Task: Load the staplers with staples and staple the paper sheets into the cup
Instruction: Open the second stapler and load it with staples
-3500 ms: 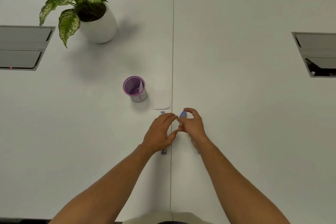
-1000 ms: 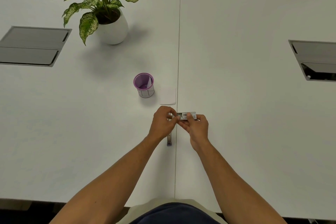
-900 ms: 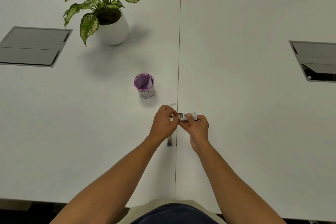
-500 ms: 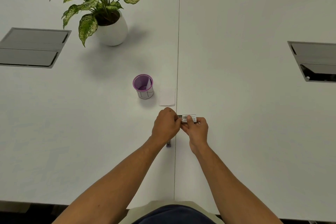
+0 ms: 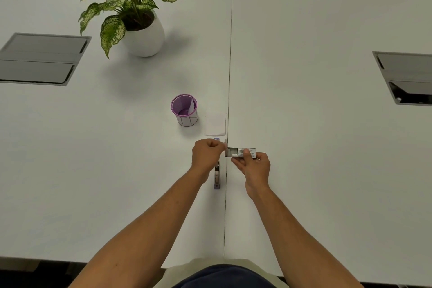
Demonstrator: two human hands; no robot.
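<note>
At frame centre I see one purple cup and one paper sheet on the bench. My left hand is pinched shut on something tiny; one stapler lies below. My right hand grips one staple box, barcode visible, print unreadable.

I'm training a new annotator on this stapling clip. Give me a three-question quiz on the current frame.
1. True or false: the purple cup stands on the far side of the hands, left of the table seam.
2. Which hand holds the small staple box? A) left hand B) right hand C) neither
3. Fill in: the loose paper sheet lies flat on the table between the cup and the ____.

Key
1. True.
2. B: the right hand grips the box, while the left hand pinches at its open end.
3. Seam.
</note>
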